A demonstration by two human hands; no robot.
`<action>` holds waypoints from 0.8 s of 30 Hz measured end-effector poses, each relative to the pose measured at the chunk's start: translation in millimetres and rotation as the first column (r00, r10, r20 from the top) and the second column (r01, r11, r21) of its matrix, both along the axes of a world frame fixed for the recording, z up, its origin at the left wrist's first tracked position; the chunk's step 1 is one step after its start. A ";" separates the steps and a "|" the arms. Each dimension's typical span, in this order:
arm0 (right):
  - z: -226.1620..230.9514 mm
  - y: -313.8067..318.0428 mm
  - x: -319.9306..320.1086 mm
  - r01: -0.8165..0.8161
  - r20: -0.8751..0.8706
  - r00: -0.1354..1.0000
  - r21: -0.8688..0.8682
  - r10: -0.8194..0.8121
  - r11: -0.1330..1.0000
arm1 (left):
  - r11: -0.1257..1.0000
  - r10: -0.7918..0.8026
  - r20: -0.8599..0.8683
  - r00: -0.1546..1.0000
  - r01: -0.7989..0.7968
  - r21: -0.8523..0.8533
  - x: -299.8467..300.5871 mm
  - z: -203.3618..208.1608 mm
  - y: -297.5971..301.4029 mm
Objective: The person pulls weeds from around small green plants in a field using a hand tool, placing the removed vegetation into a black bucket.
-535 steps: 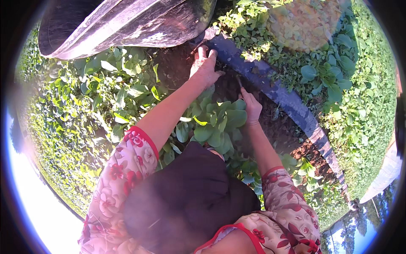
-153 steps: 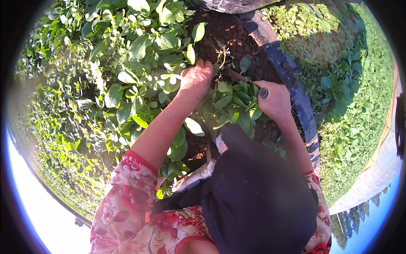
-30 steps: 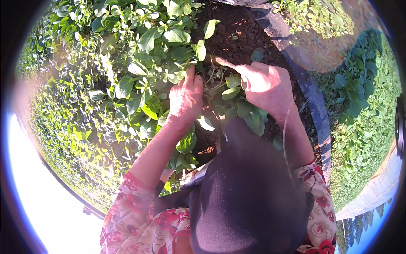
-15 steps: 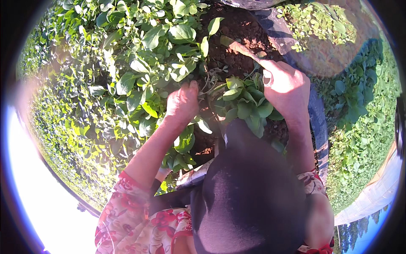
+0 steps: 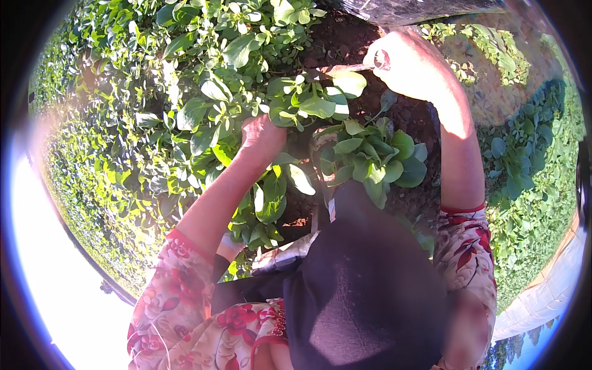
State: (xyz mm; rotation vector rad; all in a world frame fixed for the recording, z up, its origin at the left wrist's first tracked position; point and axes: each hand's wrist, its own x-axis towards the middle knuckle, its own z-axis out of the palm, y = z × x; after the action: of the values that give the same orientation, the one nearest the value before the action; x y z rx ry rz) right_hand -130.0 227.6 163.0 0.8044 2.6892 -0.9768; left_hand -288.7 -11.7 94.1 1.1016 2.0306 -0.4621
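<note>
My right hand (image 5: 404, 68) is closed round the handle of a knife with a narrow, brownish blade (image 5: 345, 68). The blade points left, and its tip goes in among the broad green leaves of a leafy plant (image 5: 317, 106). My left hand (image 5: 262, 137) is curled low beside that plant, its fingertips covered by leaves. What it grips is hidden. Just nearer and to the right, another leafy green plant (image 5: 376, 157) stands in the soil, apart from both hands.
Dense leafy greens (image 5: 142, 117) cover the left side. Brown soil (image 5: 345, 40) shows between the plants. Dark plastic sheeting (image 5: 419, 11) lies at the far edge. More low plants (image 5: 524, 148) grow on the right. A dark, rounded cloth shape (image 5: 364, 283) blocks the lower middle.
My right hand has moved farther away with the knife, and its blade has swung to point left. Broad leaves now lie over my left hand's fingertips, where small stems showed before.
</note>
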 end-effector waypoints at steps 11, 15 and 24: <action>26.0 -22.3 -3.8 -0.081 0.080 0.994 0.072 0.075 0.994 | 0.894 -0.348 -0.099 0.932 0.361 0.264 -36.3 -42.8 20.3; 19.0 -26.7 6.3 -0.073 0.001 0.997 0.030 0.073 0.997 | 0.950 -0.148 -0.144 0.978 0.181 0.255 -33.0 -1.7 34.7; 34.4 -30.5 -7.8 0.123 -0.004 0.992 0.122 -0.123 0.985 | 0.955 -0.285 -0.180 0.942 0.295 0.034 -13.0 13.7 31.5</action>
State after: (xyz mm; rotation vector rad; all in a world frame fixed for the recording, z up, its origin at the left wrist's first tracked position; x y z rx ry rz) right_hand -137.8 197.1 197.4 1.0060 2.7460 -0.8407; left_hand -301.7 19.8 107.8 1.4527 2.0479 -0.6699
